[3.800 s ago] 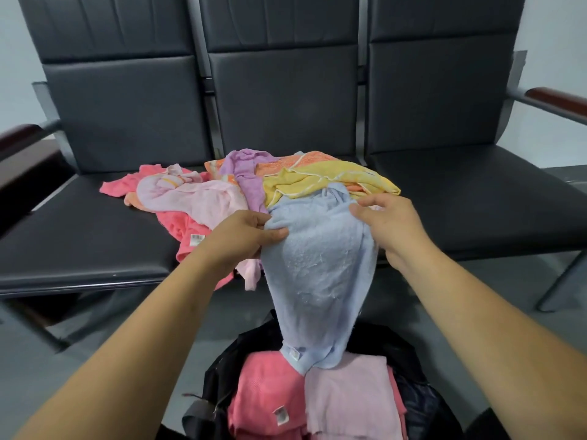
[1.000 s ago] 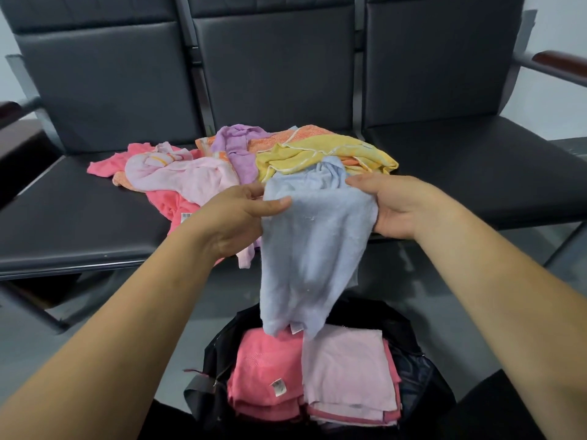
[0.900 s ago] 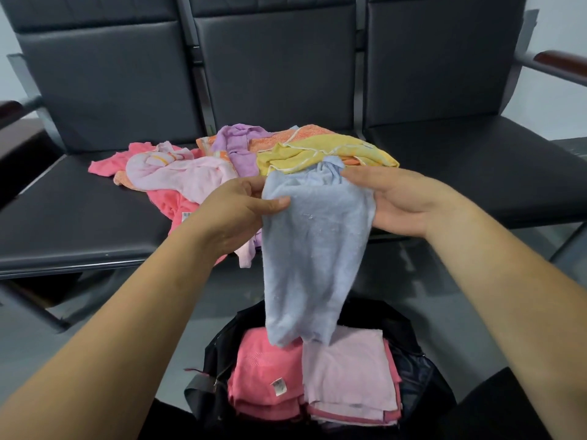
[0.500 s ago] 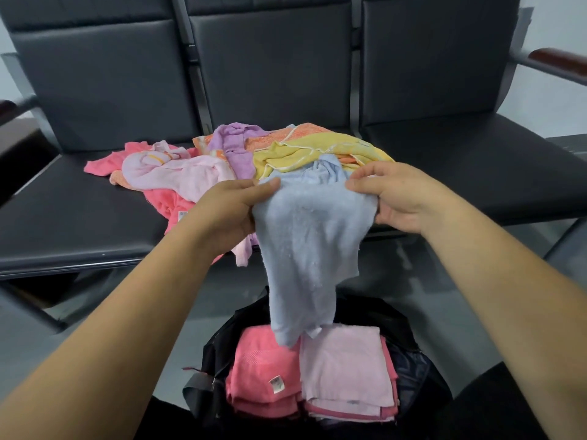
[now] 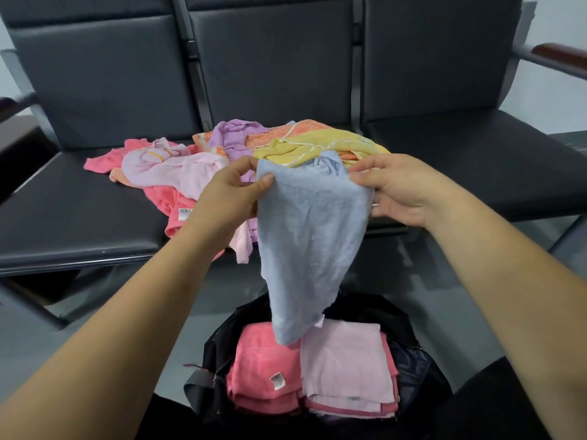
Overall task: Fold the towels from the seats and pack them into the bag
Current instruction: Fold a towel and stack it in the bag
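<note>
**Head view: blue towel held above the open bag**

Head view: the left hand and right hand each pinch a top corner of one blue towel, fingers closed on the cloth. It hangs between them, long axis vertical, its tip pointing toward six o'clock over the black bag. Two folded stacks, pink and pale pink, lie inside. At twelve o'clock, loose towels are heaped on three seats.

Both hands pinching blue towel, hanging above open bag
</note>
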The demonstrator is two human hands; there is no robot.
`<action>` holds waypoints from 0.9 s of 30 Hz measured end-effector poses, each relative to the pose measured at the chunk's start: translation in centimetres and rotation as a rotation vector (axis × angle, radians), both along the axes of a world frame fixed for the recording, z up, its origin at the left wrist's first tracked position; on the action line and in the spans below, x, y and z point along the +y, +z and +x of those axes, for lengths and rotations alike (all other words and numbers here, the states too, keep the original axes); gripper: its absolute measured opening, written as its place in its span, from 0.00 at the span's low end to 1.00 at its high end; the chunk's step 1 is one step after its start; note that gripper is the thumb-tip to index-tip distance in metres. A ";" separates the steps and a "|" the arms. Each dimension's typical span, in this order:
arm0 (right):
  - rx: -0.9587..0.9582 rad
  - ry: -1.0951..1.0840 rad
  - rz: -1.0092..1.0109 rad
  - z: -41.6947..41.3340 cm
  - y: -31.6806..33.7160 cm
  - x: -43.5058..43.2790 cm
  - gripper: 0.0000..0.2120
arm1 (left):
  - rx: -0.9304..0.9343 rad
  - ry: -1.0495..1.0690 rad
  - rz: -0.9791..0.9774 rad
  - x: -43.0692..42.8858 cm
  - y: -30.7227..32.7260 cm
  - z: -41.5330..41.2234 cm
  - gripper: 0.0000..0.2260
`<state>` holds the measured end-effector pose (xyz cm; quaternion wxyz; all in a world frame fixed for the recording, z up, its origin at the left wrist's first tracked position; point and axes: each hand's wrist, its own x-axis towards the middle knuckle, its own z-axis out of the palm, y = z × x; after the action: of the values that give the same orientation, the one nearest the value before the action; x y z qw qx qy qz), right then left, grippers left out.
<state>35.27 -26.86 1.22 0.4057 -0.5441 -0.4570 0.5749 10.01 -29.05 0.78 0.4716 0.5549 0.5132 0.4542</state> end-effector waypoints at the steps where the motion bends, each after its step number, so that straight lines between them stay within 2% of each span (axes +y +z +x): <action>1: 0.043 -0.014 0.001 0.0 0.0 0.1 0.04 | 0.091 0.020 0.032 0.0 0.0 0.0 0.04; 3: 0.111 -0.027 -0.042 0.0 0.0 0.2 0.05 | 0.160 0.058 0.033 0.0 0.0 0.1 0.05; 4: 0.158 -0.030 -0.095 0.0 -0.1 0.3 0.06 | 0.137 0.069 0.006 0.0 0.0 0.2 0.06; 8: 0.268 0.035 -0.324 0.7 0.3 0.4 0.13 | -0.274 0.045 -0.188 0.3 0.4 0.6 0.09; 11: 0.190 0.308 -0.253 1.0 1.1 -0.3 0.18 | -0.374 -0.074 -0.219 0.3 0.5 0.2 0.10; 13: -0.024 0.356 -0.191 1.1 1.2 -0.4 0.16 | -0.336 -0.112 -0.210 0.3 0.4 -0.1 0.10; 14: -0.149 0.313 -0.149 1.3 0.8 -0.1 0.13 | -0.270 -0.114 -0.185 0.2 0.3 -0.3 0.10; 16: -0.369 0.193 -0.026 1.3 0.3 0.5 0.04 | 0.089 -0.073 -0.037 0.3 0.0 -0.9 0.09; 17: -0.420 0.141 0.032 1.2 0.1 0.6 0.02 | 0.295 -0.051 0.045 0.2 0.0 -1.0 0.08; 18: -0.414 0.107 0.072 1.0 -0.1 0.7 0.04 | 0.416 -0.035 0.098 0.2 0.0 -1.0 0.06; 19: -0.352 0.093 0.096 1.0 -0.3 0.7 0.06 | 0.423 -0.026 0.107 0.2 0.0 -1.0 0.05; 22: -0.176 0.096 0.136 0.7 -0.4 0.3 0.09 | 0.205 -0.015 0.025 0.2 0.3 -0.9 0.04; 27: -0.135 -0.034 0.180 0.6 -0.2 0.4 0.06 | 0.077 0.079 0.006 0.8 0.1 -1.0 0.05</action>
<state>35.88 -26.46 1.01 0.4308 -0.5507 -0.5237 0.4867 9.02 -28.24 0.83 0.4315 0.5525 0.5513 0.4523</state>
